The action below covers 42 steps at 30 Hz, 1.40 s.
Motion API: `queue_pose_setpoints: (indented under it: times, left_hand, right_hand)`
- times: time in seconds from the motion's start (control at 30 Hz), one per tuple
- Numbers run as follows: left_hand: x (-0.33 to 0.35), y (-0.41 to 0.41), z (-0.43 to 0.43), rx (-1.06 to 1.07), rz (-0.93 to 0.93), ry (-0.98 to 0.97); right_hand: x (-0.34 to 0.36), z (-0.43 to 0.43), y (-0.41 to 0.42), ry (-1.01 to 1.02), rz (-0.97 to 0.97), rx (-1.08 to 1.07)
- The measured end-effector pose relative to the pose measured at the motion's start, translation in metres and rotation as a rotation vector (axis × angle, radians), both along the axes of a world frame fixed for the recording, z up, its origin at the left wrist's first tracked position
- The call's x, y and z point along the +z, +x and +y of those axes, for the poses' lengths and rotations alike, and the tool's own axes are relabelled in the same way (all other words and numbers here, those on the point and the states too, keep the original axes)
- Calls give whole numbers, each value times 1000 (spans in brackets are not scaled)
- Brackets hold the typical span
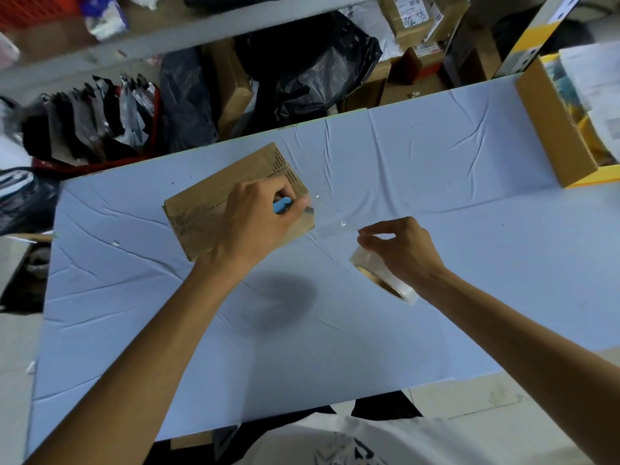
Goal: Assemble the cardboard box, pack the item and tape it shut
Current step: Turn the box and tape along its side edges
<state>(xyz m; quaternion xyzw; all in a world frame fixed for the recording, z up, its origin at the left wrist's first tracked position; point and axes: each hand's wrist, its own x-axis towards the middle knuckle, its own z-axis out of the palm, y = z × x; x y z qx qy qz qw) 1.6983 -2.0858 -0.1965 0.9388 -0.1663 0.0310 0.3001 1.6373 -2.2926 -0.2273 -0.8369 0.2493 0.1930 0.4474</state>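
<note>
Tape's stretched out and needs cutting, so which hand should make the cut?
Left: the left hand grips the blue cutter at the box edge; the right hand holds the tape roll.

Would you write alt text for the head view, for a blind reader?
The left hand holds a blue cutter to clear tape stretched from a cardboard box to the tape roll gripped by the right hand, above a pale blue table.
</note>
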Motion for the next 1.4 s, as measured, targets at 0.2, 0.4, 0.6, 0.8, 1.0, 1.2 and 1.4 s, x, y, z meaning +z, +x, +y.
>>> queue_pose_setpoints:
  times: [0.2, 0.4, 0.6, 0.8, 1.0, 1.2, 1.4]
  left_hand:
    - [-1, 4, -5, -40, 110, -67]
    - [-21, 0, -9, -29, 23, -20]
    - [-43, 1, -10, 21, 61, -66]
    - [-50, 2, -11, -10, 66, -21]
    - [-46, 2, -7, -84, 53, 132]
    - [-37, 12, -4, -111, 143, 74]
    - [-35, 7, 1, -136, 185, 116]
  right_hand:
    - [-1, 4, 2, -13, 4, -1]
    - [-2, 6, 2, -24, 5, 3]
    - [-4, 9, 1, -23, 11, 3]
    - [-5, 11, 5, -20, 3, 10]
    - [0, 9, 8, 2, -33, -5]
    - [-3, -4, 8, -131, -49, 156]
    - [-13, -10, 7, -83, -40, 228]
